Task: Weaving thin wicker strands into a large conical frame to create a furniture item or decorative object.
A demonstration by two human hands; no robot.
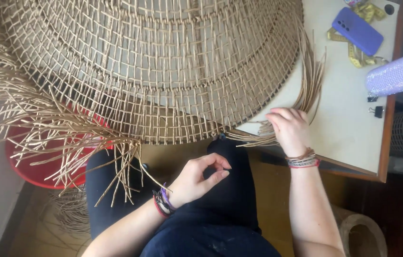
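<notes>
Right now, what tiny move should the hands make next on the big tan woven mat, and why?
Probably the left hand should reach up to the edge of the big round tan woven mat. It hangs free over the lap with thumb and finger pinched, seemingly on nothing, while the right hand already presses on the loose tan strands sticking out at the table's edge, unwoven.
</notes>
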